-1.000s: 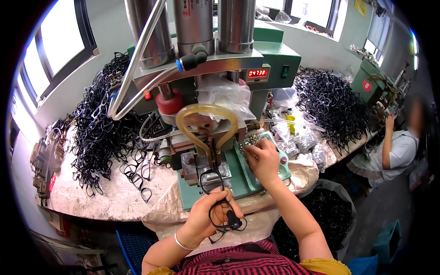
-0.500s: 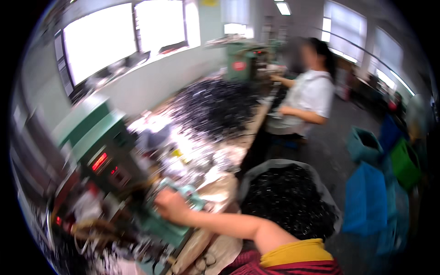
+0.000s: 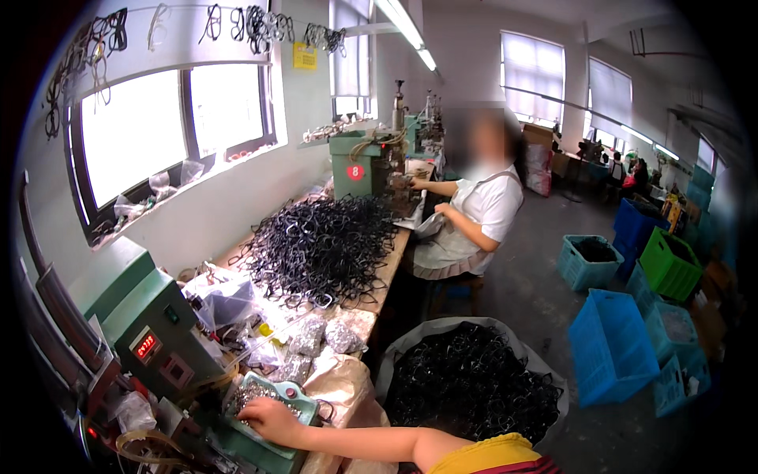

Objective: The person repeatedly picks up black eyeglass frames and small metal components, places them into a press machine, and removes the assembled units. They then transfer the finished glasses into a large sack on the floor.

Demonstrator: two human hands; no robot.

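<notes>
Right hand [image 3: 268, 416] rests fingers-down, grip loose and pinching nothing, in your teal tray [image 3: 304, 397] of small metal parts on the desk [image 3: 371, 316] | left hand out of view | black frame pile [image 3: 320, 249] well beyond.

We see our right hand [image 3: 272, 417] at 7 o'clock, resting on the shallow green tray of small metal parts [image 3: 272, 401]. The green press machine with a red digital counter [image 3: 146, 324] stands left of it. The heap of black eyeglass frames [image 3: 320, 246] lies on the long wooden workbench [image 3: 379, 296] toward 11 o'clock. The sack full of black frames [image 3: 470, 387] sits at 6 o'clock, the blue plastic crate [image 3: 612, 347] at 4 o'clock. A seated co-worker [image 3: 470, 213] is behind the heap.
</notes>
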